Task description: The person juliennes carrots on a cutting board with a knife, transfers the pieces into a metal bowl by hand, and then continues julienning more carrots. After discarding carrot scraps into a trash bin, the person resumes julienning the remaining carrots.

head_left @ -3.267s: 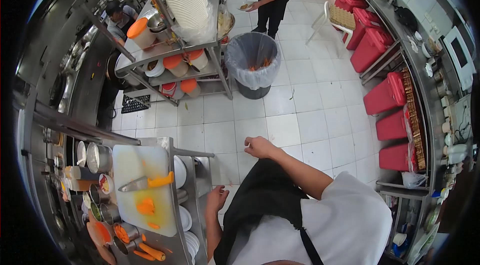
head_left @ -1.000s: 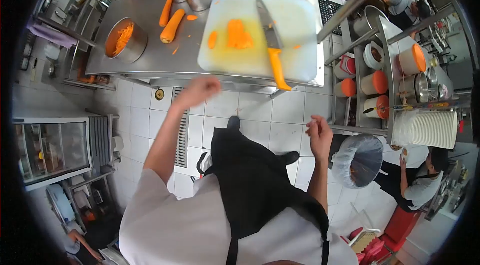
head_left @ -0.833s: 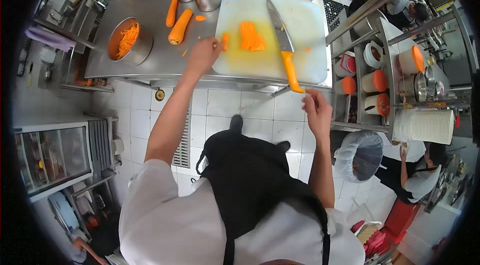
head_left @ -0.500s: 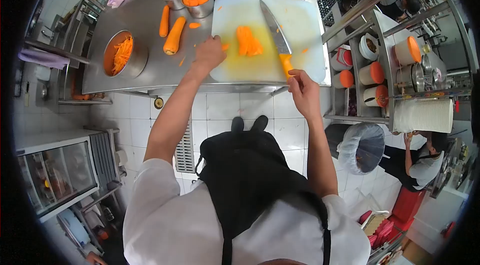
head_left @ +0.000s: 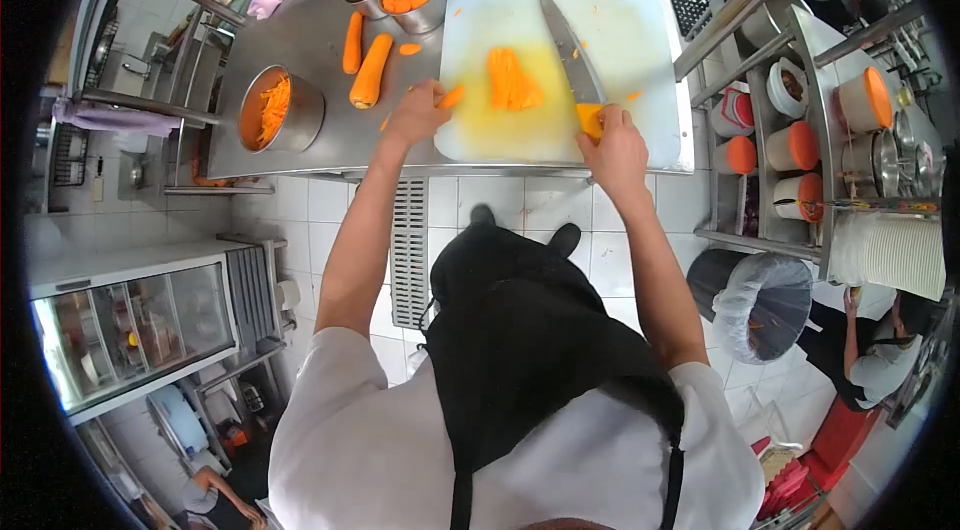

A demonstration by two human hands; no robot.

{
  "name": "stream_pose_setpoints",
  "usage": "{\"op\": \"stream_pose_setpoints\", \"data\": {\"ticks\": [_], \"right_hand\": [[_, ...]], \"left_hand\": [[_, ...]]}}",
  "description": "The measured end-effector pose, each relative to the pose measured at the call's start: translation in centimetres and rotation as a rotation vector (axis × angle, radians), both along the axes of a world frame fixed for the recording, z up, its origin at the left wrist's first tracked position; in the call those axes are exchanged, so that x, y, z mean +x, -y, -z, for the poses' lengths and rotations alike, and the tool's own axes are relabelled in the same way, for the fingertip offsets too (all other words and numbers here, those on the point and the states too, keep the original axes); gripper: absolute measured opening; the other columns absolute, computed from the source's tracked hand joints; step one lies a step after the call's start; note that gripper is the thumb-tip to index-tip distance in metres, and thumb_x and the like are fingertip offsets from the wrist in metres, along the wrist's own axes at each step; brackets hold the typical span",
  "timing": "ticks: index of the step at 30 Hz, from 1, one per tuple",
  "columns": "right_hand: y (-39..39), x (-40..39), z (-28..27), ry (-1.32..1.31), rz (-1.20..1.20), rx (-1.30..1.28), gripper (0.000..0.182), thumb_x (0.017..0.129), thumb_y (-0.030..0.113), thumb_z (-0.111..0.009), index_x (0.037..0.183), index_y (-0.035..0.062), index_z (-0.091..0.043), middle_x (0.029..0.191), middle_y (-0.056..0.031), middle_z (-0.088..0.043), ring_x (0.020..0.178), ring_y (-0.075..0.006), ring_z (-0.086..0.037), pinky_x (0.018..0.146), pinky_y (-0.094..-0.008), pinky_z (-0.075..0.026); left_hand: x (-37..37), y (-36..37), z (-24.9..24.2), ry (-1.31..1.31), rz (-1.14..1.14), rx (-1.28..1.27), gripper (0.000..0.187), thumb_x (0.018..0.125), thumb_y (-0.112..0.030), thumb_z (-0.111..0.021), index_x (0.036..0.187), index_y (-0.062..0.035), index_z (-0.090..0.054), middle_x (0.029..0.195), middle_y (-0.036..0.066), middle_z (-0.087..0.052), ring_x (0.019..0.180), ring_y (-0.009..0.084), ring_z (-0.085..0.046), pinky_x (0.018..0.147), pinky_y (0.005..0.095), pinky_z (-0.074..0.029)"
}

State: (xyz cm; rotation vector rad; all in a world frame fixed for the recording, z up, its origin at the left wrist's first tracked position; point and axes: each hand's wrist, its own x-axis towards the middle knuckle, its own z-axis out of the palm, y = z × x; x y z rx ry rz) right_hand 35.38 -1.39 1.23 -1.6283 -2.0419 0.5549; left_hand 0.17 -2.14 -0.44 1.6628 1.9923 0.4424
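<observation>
My left hand (head_left: 418,112) is at the left edge of the white cutting board (head_left: 610,10), its fingers closed on a small carrot piece (head_left: 452,98). My right hand (head_left: 613,143) is wrapped round the yellow handle of a large knife (head_left: 573,50), whose blade lies over the board, pointing away from me. Between the hands, sliced carrot (head_left: 512,82) lies in a pile on a wet, yellow-stained patch. Two whole peeled carrots (head_left: 371,72) (head_left: 353,43) rest on the steel table left of the board.
A steel pot of carrot strips (head_left: 309,117) stands at the table's left, a steel bowl of carrot slices (head_left: 424,17) behind the carrots. More bowls line the back. A lined bin (head_left: 780,300) and shelves with tubs (head_left: 797,147) are at right, near a crouching person (head_left: 885,355).
My right hand has closed round the knife handle, and the knife has turned slightly. My left hand has lifted a carrot piece at the board's edge. The whole view has shifted.
</observation>
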Motion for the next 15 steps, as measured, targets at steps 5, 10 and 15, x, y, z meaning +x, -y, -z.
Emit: {"op": "stream_pose_setpoints", "data": {"ticks": [5,10,15], "right_hand": [[0.0,0.3,-0.1,-0.179,0.036,-0.037,0.038,0.081,0.013,-0.074,0.11,-0.0018,-0.055,0.104,-0.0243,-0.066,0.091,-0.0433,-0.067,0.077,-0.0508,-0.054],[0.1,0.2,-0.3,-0.255,0.056,-0.076,0.038,0.083,0.01,-0.07,0.112,-0.0027,-0.049,0.095,-0.0245,-0.067,0.084,-0.0439,-0.066,0.076,-0.047,-0.054],[2.0,-2.0,-2.5,-0.451,0.192,-0.15,0.034,0.088,0.011,-0.066,0.112,-0.0025,-0.046,0.092,-0.0245,-0.067,0.077,-0.0365,-0.068,0.072,-0.0419,-0.054]], "left_hand": [[-1.5,-1.1,-1.8,0.389,-0.11,-0.223,0.042,0.082,-0.02,-0.078,0.114,-0.0002,-0.06,0.094,0.012,-0.067,0.08,0.0243,-0.067,0.077,0.0365,-0.056],[-2.1,-1.6,-1.6,0.048,0.191,0.086,0.025,0.087,-0.011,-0.075,0.107,-0.0027,-0.062,0.09,0.008,-0.067,0.077,0.0201,-0.066,0.069,0.0334,-0.054],[-0.8,-2.2,-1.5,0.155,0.481,0.174,0.019,0.088,-0.002,-0.069,0.105,-0.002,-0.062,0.094,0.011,-0.064,0.084,0.0235,-0.066,0.076,0.0347,-0.053]]}}
